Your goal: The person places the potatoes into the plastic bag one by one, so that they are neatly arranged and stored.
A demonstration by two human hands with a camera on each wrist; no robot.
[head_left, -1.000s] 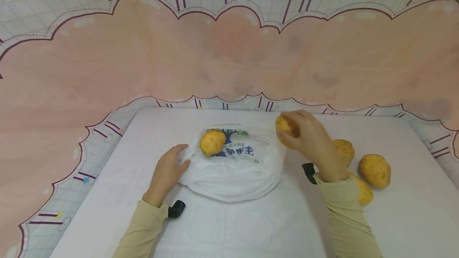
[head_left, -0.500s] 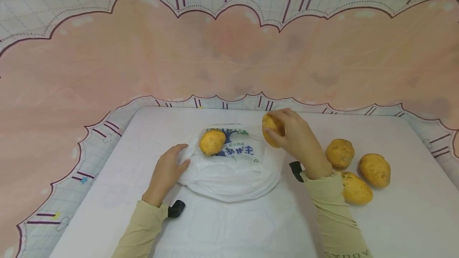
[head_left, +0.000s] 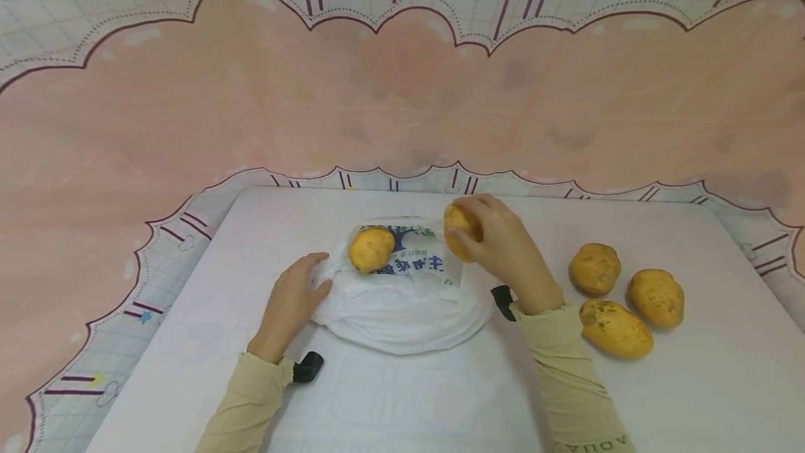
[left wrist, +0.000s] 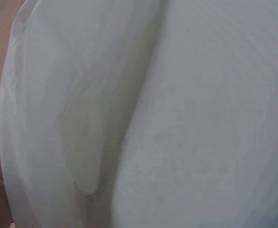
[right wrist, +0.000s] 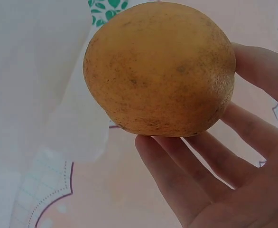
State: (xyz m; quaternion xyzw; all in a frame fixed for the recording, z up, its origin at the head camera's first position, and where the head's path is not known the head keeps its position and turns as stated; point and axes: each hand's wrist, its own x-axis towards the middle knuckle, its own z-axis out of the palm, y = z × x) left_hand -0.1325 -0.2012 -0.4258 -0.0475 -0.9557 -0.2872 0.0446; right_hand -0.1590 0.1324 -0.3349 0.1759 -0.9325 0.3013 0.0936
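Note:
A white plastic bag (head_left: 402,327) with blue and green print is spread on the table. One potato (head_left: 371,250) rests on its printed part; whether a layer of plastic covers it I cannot tell. My left hand (head_left: 289,306) is at the bag's left edge, thumb and fingers apart; in the left wrist view the bag's white plastic (left wrist: 49,95) fills much of the picture. Over the bag's right edge, my right hand (head_left: 503,243) grips another potato (head_left: 459,229) between thumb and fingers. The right wrist view shows this potato (right wrist: 160,71) close up, fingertips against its surface.
Right of my right forearm, three more potatoes lie grouped: an upper one (head_left: 595,269), a right one (head_left: 656,299) and a longer speckled one (head_left: 616,329). The white table (head_left: 711,383) ends at a patterned cloth backdrop (head_left: 402,103).
My right hand has moved left with its potato, from beyond the bag to above its right edge, uncovering the potatoes behind the forearm. The left hand has stayed in place.

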